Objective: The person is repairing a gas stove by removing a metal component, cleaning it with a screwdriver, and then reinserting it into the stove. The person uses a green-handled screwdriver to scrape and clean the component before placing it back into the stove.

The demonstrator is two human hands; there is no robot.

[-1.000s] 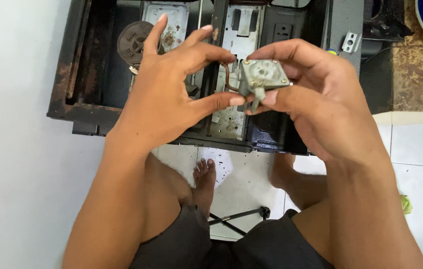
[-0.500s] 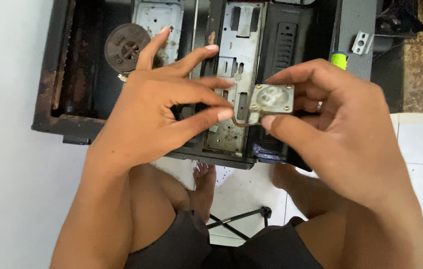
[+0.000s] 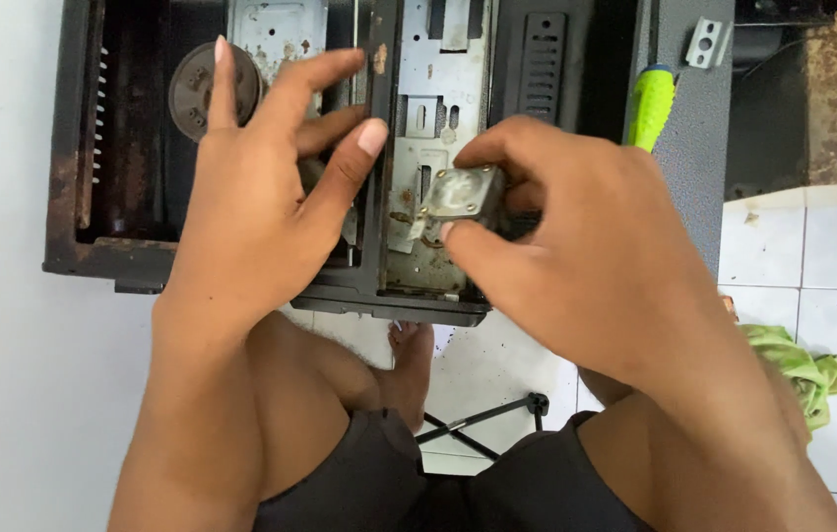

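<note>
My right hand (image 3: 576, 246) pinches a small grey metal part (image 3: 458, 194) between thumb and fingers, held just above the grey metal plate (image 3: 428, 118) inside an opened black appliance chassis (image 3: 94, 246). My left hand (image 3: 261, 187) hovers to the left of the part with its fingers spread, holding nothing, its fingertips a short gap away from the part. A round dark disc (image 3: 197, 89) sits in the chassis behind the left fingers.
A green-handled tool (image 3: 650, 103) lies on the chassis's right side. A small white bracket (image 3: 704, 41) rests at the top right. A green cloth (image 3: 798, 369) lies on the white floor tiles at right. My knees and a foot (image 3: 411, 355) are below.
My left hand has let go of the metal part and spread open. The right hand alone has brought the part lower toward the grey plate. The view has closed in.
</note>
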